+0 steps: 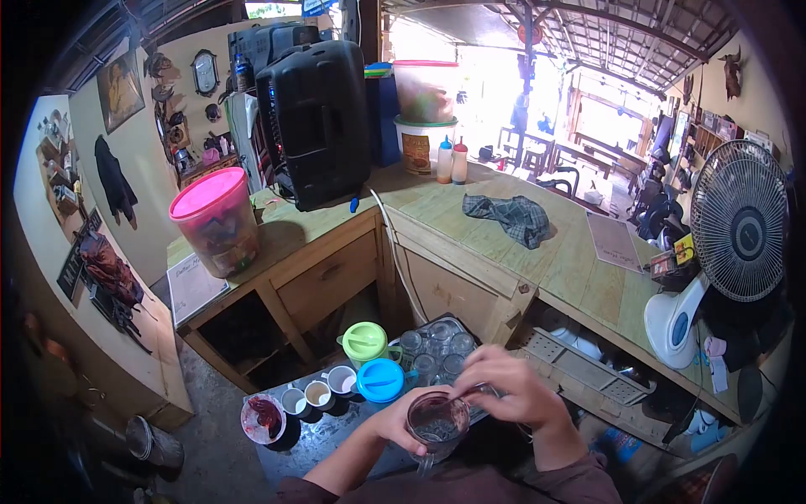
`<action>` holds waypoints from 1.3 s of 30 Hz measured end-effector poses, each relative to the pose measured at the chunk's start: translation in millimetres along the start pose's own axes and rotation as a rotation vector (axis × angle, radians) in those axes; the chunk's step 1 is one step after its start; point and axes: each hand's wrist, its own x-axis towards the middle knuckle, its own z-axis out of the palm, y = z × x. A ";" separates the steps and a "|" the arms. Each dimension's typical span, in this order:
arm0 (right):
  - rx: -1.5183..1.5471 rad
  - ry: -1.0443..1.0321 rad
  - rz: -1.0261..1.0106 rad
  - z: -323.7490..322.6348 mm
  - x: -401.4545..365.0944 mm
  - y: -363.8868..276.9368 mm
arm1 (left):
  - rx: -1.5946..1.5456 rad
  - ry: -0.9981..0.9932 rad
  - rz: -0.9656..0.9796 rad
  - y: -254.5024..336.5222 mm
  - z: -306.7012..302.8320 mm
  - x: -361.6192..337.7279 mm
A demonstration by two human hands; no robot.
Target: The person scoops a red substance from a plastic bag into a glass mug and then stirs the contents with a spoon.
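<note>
My left hand (398, 425) is wrapped round a clear glass mug (438, 427), tilted so that I look down into it; dark reddish smears show inside near its rim. Over the mug's right edge is my right hand (510, 385), fingers pinched together. Whatever they hold is too small to make out. Just beyond the mug stand a blue-lidded pitcher (380, 380) and a green-lidded pitcher (364, 343). Several upturned glasses (440, 333) sit on a tray beside them. To the left are several white cups (318, 393) and a bowl (263, 418) with dark red, sticky-looking stuff.
A wooden counter (428, 202) wraps round in front, carrying a black speaker (312, 122), a pink-lidded tub (216, 223), two squeeze bottles (452, 161), a checked cloth (508, 219) and a white fan (677, 323) at the right. Below it is a shelf with a metal rack (579, 365).
</note>
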 end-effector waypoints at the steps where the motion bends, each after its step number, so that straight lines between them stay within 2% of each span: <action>1: -0.001 0.001 -0.001 1.5 -0.3 1.3 | 0.006 -0.026 -0.014 2.0 3.1 1.4; 3: -0.035 -0.058 -0.046 4.0 -2.0 3.9 | 0.074 -0.021 -0.009 13.6 9.3 6.2; 5: 0.004 -0.018 -0.008 -5.2 -7.7 1.8 | 0.252 -0.008 -0.015 22.7 12.4 9.1; 8: 0.081 0.086 -0.032 -1.4 -8.9 2.9 | 0.163 -0.038 -0.038 17.5 6.8 7.0; 10: -0.022 -0.131 -0.040 13.6 -5.8 8.8 | 0.215 -0.063 -0.028 19.4 7.0 6.9; 11: -0.024 -0.129 -0.042 11.0 -5.5 4.6 | 0.266 -0.086 -0.018 20.8 7.5 7.3; 13: -0.140 0.024 0.022 0.6 -6.2 -10.3 | 0.294 -0.040 0.015 28.2 16.7 11.2; 14: -0.080 0.110 0.026 -6.7 -11.0 -11.8 | 0.320 0.007 0.045 31.3 19.3 13.1; 21: -0.282 0.089 0.025 10.5 -11.3 -4.8 | 0.535 0.108 0.039 39.6 16.3 10.1; 22: -0.222 0.221 0.039 6.0 -14.3 -9.4 | 0.643 0.148 0.046 44.7 18.0 12.6; 25: -0.304 0.282 0.015 1.3 -16.7 -14.5 | 0.792 0.237 0.060 53.8 23.3 15.1; 26: -0.359 0.181 0.021 6.5 -13.2 -10.6 | 0.834 0.279 0.068 54.9 24.7 14.9; 27: -0.360 0.181 0.022 13.3 -13.0 -5.1 | 0.833 0.278 0.068 54.8 25.6 14.6; 29: -0.266 0.226 0.084 24.3 -14.1 3.1 | 0.864 0.326 0.085 55.2 25.1 15.5; 31: -0.324 0.245 0.050 11.4 -20.7 -5.6 | 0.888 0.336 0.104 55.3 22.6 15.5; 33: -0.357 0.366 0.048 6.8 -28.2 -10.6 | 0.909 0.346 0.116 56.2 22.1 14.7; 34: -0.325 0.371 -0.014 10.5 -23.2 -6.5 | 0.949 0.354 0.096 57.9 22.8 14.8; 35: -0.325 0.371 -0.012 17.3 -21.4 0.0 | 0.987 0.362 0.076 58.3 23.6 14.7; 37: -0.319 0.194 0.037 27.7 -20.3 11.3 | 1.013 0.379 0.104 57.0 24.3 17.0; 39: -0.325 0.193 0.049 18.2 -25.9 5.4 | 1.042 0.396 0.132 56.7 23.7 17.9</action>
